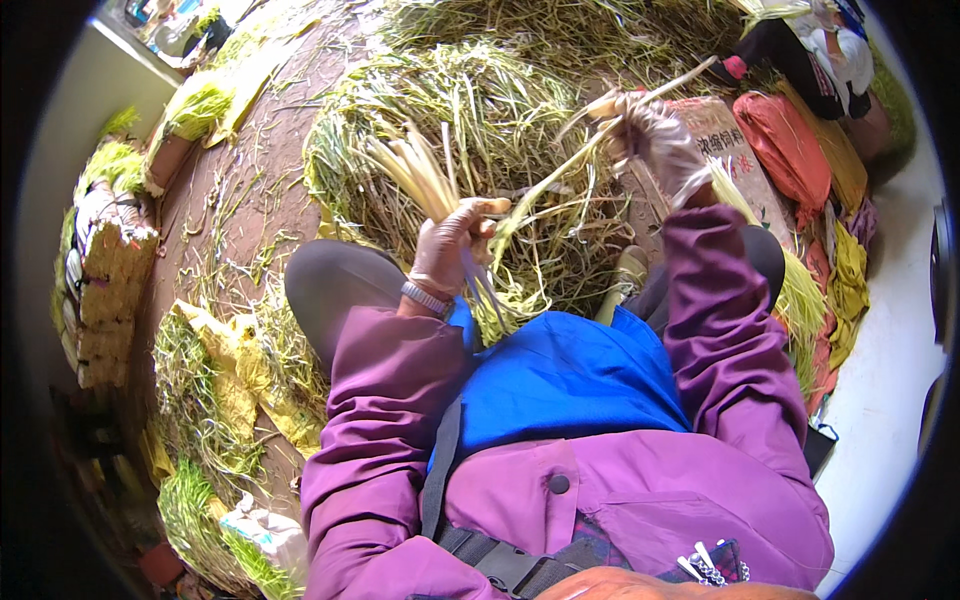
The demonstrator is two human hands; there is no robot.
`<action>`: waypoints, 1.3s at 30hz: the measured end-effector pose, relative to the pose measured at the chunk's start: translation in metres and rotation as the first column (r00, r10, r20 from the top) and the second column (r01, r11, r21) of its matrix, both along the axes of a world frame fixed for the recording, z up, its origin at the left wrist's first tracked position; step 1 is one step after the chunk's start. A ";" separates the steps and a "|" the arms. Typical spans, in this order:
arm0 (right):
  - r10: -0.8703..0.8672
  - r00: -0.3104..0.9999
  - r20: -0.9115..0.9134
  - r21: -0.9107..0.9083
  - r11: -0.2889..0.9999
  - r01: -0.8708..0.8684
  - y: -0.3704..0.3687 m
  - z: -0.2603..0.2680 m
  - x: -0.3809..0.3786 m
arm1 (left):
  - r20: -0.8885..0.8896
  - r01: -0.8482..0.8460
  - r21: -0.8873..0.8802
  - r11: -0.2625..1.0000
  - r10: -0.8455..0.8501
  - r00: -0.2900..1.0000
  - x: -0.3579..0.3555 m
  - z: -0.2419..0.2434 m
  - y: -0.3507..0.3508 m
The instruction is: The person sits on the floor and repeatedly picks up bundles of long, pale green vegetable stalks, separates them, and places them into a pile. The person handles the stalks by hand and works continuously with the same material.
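Note:
My left hand (454,244), in a thin translucent glove, is closed around a bundle of pale plant stalks (416,169) whose cut ends point up and away from me. My right hand (637,131), gloved as well and blurred, grips a single long stalk (562,169) that slants from near my left hand up past my right. Below both hands lies a large heap of green and yellowish leafy stems (450,97). The blue apron (570,375) covers my lap between my knees.
Red sacks (784,154) and a printed sack (731,124) lie at the right, near a seated person (810,64). Bundled green stalks (199,105) stand along the left wall. Leaf scraps litter the brown floor (247,165). Yellow sheeting (236,367) lies at the lower left.

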State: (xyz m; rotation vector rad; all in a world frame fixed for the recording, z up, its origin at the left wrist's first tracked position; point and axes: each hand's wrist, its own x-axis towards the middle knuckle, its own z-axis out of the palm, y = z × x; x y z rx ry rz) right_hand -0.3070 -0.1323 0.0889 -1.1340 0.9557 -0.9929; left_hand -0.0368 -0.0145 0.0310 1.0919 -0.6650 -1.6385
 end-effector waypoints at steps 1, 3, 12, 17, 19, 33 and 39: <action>0.045 0.999 0.000 -0.035 0.998 -0.045 -0.005 0.007 -0.007 | 0.016 -0.051 -0.043 0.998 0.052 0.999 0.001 0.001 -0.001; 0.254 0.966 -0.047 -0.024 0.967 -0.255 -0.004 0.013 -0.011 | 0.019 -0.015 -0.051 0.999 0.016 1.000 0.002 0.002 -0.003; 0.346 0.937 -0.050 0.004 0.938 -0.347 0.011 -0.032 0.088 | 0.084 0.153 -0.104 0.983 -0.144 0.986 -0.012 -0.020 -0.008; 0.169 0.950 -0.264 0.013 0.985 -0.172 0.017 -0.050 0.071 | -0.185 -0.066 -0.067 0.996 0.052 0.981 0.013 -0.025 -0.010; 0.363 0.893 -0.267 0.142 0.931 -0.336 0.038 -0.061 0.076 | -0.223 -0.097 -0.079 0.992 0.077 0.972 0.021 -0.027 -0.014; 0.244 0.838 -0.489 -0.250 0.881 -0.402 0.068 -0.070 0.102 | 0.159 -0.187 -0.091 0.978 0.200 0.967 0.018 -0.026 -0.018; 0.329 0.920 0.214 0.309 0.870 -0.383 0.060 -0.079 0.107 | 0.112 -0.005 -0.117 0.993 0.019 0.994 0.002 -0.026 -0.010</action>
